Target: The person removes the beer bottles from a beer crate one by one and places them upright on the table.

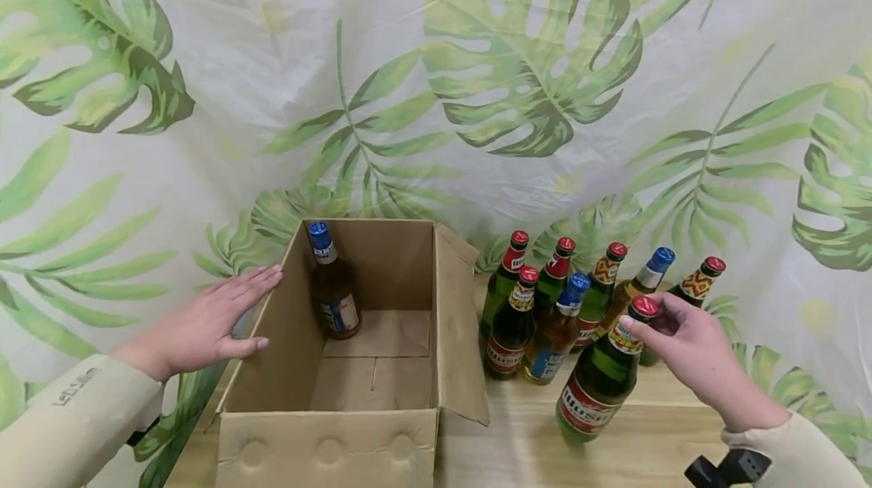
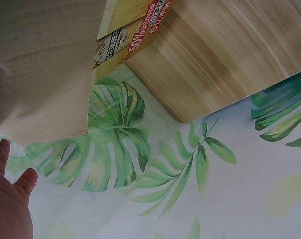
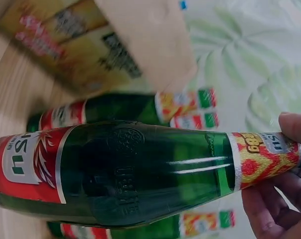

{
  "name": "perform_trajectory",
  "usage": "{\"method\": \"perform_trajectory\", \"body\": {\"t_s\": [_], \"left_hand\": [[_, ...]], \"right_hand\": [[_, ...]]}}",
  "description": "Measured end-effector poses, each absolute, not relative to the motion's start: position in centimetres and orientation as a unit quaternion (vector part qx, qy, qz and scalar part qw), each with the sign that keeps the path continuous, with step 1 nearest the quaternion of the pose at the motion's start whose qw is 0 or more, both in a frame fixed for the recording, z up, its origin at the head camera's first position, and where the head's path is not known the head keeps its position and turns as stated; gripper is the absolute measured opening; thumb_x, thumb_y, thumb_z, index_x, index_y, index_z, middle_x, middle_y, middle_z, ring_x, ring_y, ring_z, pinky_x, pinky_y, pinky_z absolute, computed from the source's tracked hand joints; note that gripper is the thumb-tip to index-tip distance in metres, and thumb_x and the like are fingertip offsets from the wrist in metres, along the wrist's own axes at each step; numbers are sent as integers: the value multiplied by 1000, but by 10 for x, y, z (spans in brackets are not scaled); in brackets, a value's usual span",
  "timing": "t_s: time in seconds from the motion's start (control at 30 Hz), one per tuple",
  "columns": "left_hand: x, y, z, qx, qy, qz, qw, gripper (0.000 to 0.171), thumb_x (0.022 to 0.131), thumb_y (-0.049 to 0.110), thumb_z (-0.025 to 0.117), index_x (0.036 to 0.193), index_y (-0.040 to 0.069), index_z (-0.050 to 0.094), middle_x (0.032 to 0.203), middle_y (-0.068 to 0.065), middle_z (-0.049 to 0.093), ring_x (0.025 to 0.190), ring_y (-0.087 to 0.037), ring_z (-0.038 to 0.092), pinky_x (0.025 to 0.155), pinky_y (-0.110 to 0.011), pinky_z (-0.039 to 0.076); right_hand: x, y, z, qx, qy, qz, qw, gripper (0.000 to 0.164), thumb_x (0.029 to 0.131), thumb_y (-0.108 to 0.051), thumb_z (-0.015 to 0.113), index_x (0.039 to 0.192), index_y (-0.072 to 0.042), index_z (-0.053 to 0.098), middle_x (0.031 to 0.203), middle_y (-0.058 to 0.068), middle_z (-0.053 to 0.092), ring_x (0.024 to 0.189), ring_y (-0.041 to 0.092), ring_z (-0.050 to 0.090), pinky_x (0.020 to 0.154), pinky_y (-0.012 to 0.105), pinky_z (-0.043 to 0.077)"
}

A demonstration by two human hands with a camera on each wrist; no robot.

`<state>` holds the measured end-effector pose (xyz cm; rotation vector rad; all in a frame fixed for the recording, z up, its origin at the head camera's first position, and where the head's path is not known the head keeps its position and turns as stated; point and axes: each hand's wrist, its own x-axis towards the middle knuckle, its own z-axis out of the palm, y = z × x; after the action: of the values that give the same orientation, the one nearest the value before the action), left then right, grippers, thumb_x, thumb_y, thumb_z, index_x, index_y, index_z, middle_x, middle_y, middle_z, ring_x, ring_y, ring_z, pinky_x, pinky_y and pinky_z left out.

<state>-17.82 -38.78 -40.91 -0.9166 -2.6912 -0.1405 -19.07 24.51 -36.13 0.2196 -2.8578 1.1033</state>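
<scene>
My right hand [image 1: 698, 352] grips a green beer bottle [image 1: 599, 378] by its neck, just under the red cap. The bottle leans a little, its red label facing forward; in the right wrist view its green body [image 3: 140, 172] fills the middle, with thumb and fingers around the patterned neck label. My left hand [image 1: 207, 318] rests with straight fingers on the left edge of an open cardboard box [image 1: 368, 442]. Inside that box, in the far left corner, stands a brown bottle with a blue cap [image 1: 337, 291].
Several bottles with red or blue caps, such as a green bottle [image 1: 507, 337] and a blue-labelled bottle [image 1: 552, 344], stand grouped right of the box on the wooden table [image 1: 518, 442]. The box's right flap [image 1: 463, 337] folds outward towards them. A leaf-patterned sheet [image 1: 381, 94] hangs behind.
</scene>
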Motion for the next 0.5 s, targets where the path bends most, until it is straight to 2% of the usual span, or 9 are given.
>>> {"method": "perform_trajectory", "body": {"t_s": [0.13,0.37,0.5], "left_hand": [[-181,-387,-406,-322,-934,-47,149,90,85,42,80,155,-1,42,156,-24,44,153,-15,20,117,-18,2],[-180,-386,-405,-312,-940,-39,136,91,86,44,79,157,2,40,158,-22,42,153,-22,26,119,-22,5],[-178,-387,-407,-319,-936,-36,146,91,85,44,80,155,0,42,156,-22,44,153,-16,22,116,-17,2]], "right_hand": [[-199,255,-374,62,-941,330,36,53,99,-41,71,125,5,65,96,9,73,81,18,66,61,30,50],[-212,266,-395,70,-955,279,72,46,96,-36,75,116,5,68,82,3,70,67,16,59,57,33,44],[-220,269,-405,71,-956,273,86,44,96,-34,76,113,6,68,81,3,70,67,16,59,57,33,44]]}}
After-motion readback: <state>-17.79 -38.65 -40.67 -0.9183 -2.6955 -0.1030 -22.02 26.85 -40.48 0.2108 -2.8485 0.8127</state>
